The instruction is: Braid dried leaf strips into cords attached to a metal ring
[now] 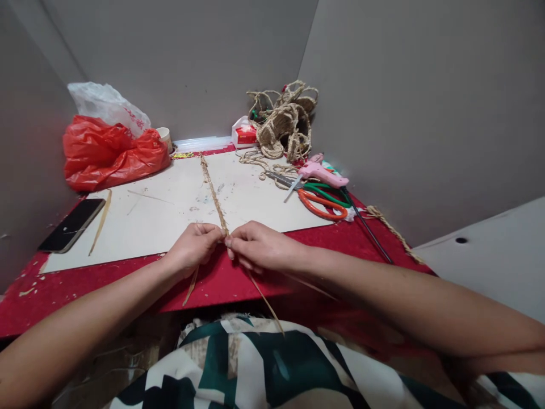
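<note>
A long braided straw cord [212,190] runs from the far edge of the white board [162,216] toward me. My left hand [193,246] and my right hand [255,245] meet at its near end, both closed in a pinch on the loose straw strands. Thin unbraided strands [264,301] trail from my fingers down over the red table edge toward my lap.
A red plastic bag [110,150] and a white one sit at the back left, a black phone [72,224] at the left edge. Back right hold a jute rope pile [283,122], a pink glue gun [321,173] and orange and green scissors [321,201]. Grey walls enclose the table.
</note>
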A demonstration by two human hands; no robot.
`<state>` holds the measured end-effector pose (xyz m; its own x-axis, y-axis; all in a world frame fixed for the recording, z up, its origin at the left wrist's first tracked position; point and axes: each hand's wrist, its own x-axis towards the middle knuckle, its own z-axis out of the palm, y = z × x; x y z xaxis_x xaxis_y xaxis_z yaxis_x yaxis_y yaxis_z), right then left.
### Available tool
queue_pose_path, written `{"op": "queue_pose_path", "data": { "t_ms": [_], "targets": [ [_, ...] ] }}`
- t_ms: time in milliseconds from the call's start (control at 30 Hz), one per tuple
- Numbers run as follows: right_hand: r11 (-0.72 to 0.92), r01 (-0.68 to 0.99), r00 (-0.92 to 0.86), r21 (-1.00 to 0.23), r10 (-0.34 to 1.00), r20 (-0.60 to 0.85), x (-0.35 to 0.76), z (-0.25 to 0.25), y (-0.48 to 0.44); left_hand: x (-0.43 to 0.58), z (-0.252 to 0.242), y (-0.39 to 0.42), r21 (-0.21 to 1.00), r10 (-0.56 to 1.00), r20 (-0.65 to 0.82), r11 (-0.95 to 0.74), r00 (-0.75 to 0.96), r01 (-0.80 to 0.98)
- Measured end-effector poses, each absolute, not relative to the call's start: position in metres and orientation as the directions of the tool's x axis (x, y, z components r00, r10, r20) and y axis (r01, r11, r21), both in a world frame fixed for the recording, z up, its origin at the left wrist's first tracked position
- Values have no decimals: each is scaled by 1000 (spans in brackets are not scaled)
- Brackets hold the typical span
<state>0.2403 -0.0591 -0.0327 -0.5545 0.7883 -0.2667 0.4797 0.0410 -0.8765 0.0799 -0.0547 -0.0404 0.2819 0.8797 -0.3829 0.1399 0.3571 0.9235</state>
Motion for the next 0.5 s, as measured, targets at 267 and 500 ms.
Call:
{"op": "queue_pose_path", "data": {
  "t_ms": [267,500],
  "targets": [
    [476,790,-507,-386,861,23,231,-45,-83,80,-43,-61,928,866,-352,373,355,11],
    [555,607,-639,-568,767,67,251,-12,-96,71,-37,-60,915,856,-360,401,371,-37]
  ]
}}
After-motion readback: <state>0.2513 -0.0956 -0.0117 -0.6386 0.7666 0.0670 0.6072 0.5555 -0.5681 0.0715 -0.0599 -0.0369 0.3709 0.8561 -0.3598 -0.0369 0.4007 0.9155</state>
